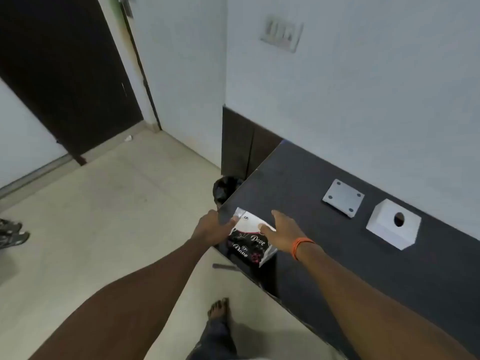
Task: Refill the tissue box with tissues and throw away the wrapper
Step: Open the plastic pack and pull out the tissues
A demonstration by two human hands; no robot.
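A tissue pack [251, 237] in a black, white and pink printed wrapper lies at the near left edge of the dark table [337, 255]. My left hand [211, 228] grips its clear left end at the table edge. Over the pack's right side, my right hand [281, 233] rests with fingers on the white part of the pack. A white tissue box [393, 224] with a round hole stands upside-down-looking on the table to the right. Its flat white base plate [342, 197] with corner holes lies beside it, further back.
A bin with a black liner [226, 188] stands on the floor behind the table's left corner, partly hidden by it. A dark door [65, 74] is at the back left. Shoes [11, 233] lie on the floor at far left. My bare foot [219, 309] shows below.
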